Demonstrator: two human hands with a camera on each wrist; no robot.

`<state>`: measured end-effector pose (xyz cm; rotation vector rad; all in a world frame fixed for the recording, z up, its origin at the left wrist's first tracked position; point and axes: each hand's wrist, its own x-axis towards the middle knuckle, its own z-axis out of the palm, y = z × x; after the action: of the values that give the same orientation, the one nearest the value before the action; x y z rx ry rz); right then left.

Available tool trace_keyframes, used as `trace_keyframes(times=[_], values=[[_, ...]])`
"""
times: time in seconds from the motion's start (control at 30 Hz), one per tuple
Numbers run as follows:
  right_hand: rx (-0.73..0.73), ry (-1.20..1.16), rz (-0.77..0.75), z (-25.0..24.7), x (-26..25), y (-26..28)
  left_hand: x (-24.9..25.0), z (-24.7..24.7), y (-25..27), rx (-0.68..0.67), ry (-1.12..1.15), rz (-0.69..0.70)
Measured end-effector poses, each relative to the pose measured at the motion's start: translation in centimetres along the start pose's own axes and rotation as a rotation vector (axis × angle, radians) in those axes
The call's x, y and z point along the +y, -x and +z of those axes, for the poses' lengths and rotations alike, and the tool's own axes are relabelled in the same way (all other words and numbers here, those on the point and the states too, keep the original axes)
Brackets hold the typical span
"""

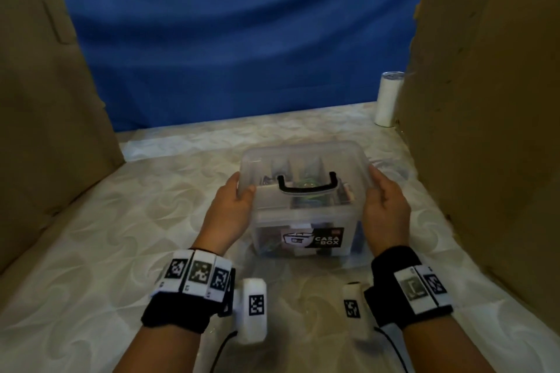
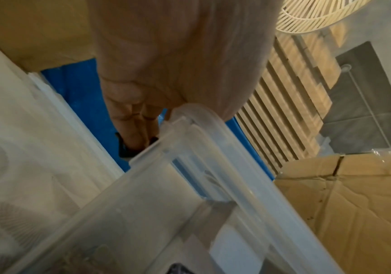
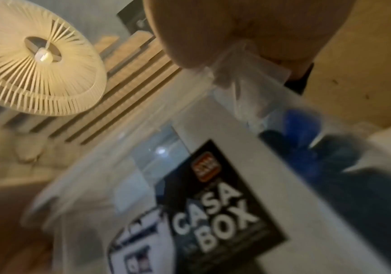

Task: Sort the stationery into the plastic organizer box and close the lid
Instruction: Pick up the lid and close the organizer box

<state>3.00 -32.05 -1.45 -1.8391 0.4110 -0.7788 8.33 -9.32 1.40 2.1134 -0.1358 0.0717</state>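
From above, the clear organizer box (image 1: pixel 303 221) sat on the patterned table (image 1: pixel 91 251), long axis left to right, label toward the person. The left hand (image 1: pixel 233 206) and right hand (image 1: pixel 385 203) gripped the lid's (image 1: pixel 303 166) ends. At the left wrist, fingers (image 2: pixel 131 118) curled round the lid corner. The right wrist view was blurred, thumb on the rim.

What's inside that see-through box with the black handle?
Through the clear lid of the plastic organizer box, dividers and blurred coloured items show. Exactly what they are cannot be told; the label hides part of the inside.
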Motion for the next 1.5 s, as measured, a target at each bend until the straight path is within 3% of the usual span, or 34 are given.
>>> trace_keyframes(times=[0.13, 0.4, 0.57, 0.73, 0.93, 0.97, 1.1, 1.13, 1.2, 1.33, 1.5], values=[[-0.011, 0.092, -0.086, -0.3, 0.2, 0.0, 0.3, -0.2, 0.1, -0.029, -0.067, -0.013], [-0.018, 0.191, -0.116, 0.0, 0.7, -0.2, 0.8, -0.4, -2.7, -0.069, -0.543, -0.125], [-0.042, 0.207, -0.110, -0.1, 0.5, -0.2, 0.5, 0.1, -1.9, -0.116, -0.003, -0.308], [-0.076, 0.253, -0.133, -0.3, 0.6, -0.5, 0.3, 0.2, -1.3, 0.108, -0.371, -0.097], [-0.156, 0.547, -0.184, -1.2, 0.7, -1.4, -0.6, 1.0, -0.9, 0.011, -0.130, -0.114], [-0.160, 0.545, -0.136, -1.4, 0.5, -1.4, -0.5, 1.2, -0.8, 0.005, -0.078, -0.092], [-0.200, 0.068, 0.269, -1.6, -1.0, -1.2, 0.3, 1.1, 0.2, 0.016, 0.062, -0.044], [-0.202, 0.017, 0.313, -1.5, -1.2, -1.3, 0.2, 1.1, 0.3, 0.029, 0.077, -0.044], [-0.170, 0.037, 0.263, -1.3, -1.1, -1.7, 0.1, 1.2, 0.5, 0.051, 0.096, -0.033], [-0.143, 0.418, -0.037, -0.5, -1.4, -2.2, -0.5, 1.6, 0.2, 0.074, 0.097, -0.048], [-0.191, 0.488, -0.051, 0.2, -1.3, -2.4, -0.2, 1.7, 0.2, 0.086, 0.035, -0.035]])
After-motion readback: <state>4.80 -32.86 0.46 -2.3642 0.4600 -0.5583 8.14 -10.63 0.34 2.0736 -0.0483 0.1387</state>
